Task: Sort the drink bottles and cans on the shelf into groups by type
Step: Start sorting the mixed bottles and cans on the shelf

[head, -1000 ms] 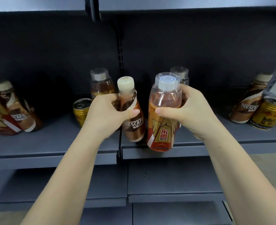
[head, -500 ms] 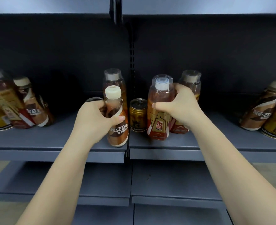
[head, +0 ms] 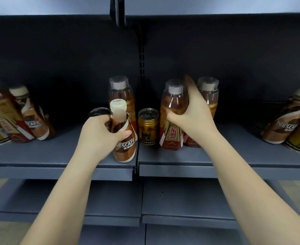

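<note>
On shelf (head: 234, 156) — Nescafé bottle (head: 123, 138) upright, cap up.

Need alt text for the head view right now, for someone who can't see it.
Left hand grips a Nescafe bottle at the shelf's front edge; right hand holds an orange energy-drink bottle standing beside a gold Red Bull can. More bottles and cans stand either side.

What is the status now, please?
Left hand grips Nescafe bottle. Right hand grips orange drink bottle, standing on shelf. Gold can between them.
</note>
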